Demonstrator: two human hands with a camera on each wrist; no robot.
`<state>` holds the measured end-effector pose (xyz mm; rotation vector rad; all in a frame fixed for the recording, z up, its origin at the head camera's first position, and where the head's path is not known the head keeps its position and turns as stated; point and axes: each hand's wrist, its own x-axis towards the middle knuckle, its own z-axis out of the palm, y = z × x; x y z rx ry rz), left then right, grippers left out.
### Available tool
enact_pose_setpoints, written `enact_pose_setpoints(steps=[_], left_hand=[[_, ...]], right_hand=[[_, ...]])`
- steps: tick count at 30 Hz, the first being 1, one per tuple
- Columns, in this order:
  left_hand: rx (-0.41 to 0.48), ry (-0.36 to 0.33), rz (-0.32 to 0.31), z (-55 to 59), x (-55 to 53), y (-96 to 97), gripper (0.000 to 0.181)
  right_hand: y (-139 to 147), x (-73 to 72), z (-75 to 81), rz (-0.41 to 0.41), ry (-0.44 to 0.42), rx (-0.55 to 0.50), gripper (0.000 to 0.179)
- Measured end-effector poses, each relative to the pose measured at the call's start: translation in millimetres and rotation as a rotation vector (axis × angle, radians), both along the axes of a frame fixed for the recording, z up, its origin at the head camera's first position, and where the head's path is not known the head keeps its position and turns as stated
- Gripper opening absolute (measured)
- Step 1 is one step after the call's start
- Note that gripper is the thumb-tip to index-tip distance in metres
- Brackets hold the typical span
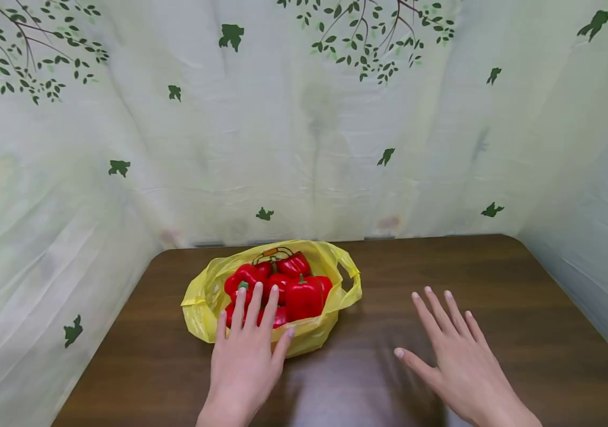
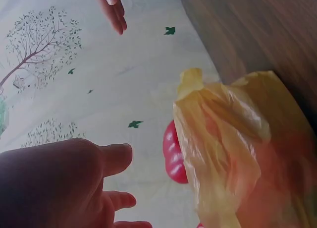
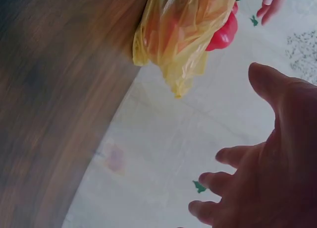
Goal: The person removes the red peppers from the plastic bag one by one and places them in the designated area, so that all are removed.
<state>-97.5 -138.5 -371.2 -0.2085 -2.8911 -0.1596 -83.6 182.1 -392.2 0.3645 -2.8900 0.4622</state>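
Observation:
A yellow plastic bag (image 1: pixel 312 341) stands on the brown table with its mouth spread wide. Several red bell peppers (image 1: pixel 304 298) with green stems fill it, and a thin dark handle with an orange-brown grip (image 1: pixel 270 252) shows at the back of the mouth. My left hand (image 1: pixel 245 359), fingers straight and spread, is in front of the bag and overlaps some peppers in the head view; in the left wrist view it hovers beside the bag (image 2: pixel 218 148). Off to the right of the bag, my right hand (image 1: pixel 461 359) is held over the table, fingers spread, holding nothing.
The brown wooden table (image 1: pixel 416 267) has rounded back corners. Pale sheeting (image 1: pixel 314 148) printed with green leaves and branches hangs behind it and along both sides. The bag's loop handle (image 1: pixel 354 279) sticks out to the right.

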Motion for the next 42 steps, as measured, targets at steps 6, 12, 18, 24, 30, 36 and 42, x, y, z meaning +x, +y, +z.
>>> enact_pose_setpoints(steps=[6, 12, 18, 24, 30, 36, 42], left_hand=[[0.008, 0.053, 0.009, 4.7, -1.9, -15.4, 0.072], [0.039, 0.087, 0.029, 7.2, -5.5, -31.1, 0.07], [0.125, 0.171, 0.033, 6.4, -8.2, -48.5, 0.062], [0.258, 0.292, -0.003, 5.0, -13.1, -67.4, 0.05], [0.435, 0.398, -0.033, 3.8, -17.6, -82.6, 0.043], [0.525, 0.359, 0.04, 4.5, -23.0, -99.2, 0.041], [0.609, 0.322, 0.136, -2.4, -31.0, -117.2, 0.035]], right_hand=[[-4, -11.6, 3.5, 0.027, 0.011, -0.01, 0.087], [-11, -24.7, 3.6, 0.069, 0.076, -0.029, 0.084], [-22, -40.1, 3.6, 0.136, 0.124, -0.069, 0.082], [-34, -55.1, 1.7, 0.208, 0.203, -0.152, 0.076], [-47, -66.9, 3.5, 0.28, 0.234, -0.218, 0.069], [-62, -77.1, 7.0, 0.327, 0.156, -0.314, 0.066], [-77, -87.1, 7.3, 0.351, -0.006, -0.418, 0.064]])
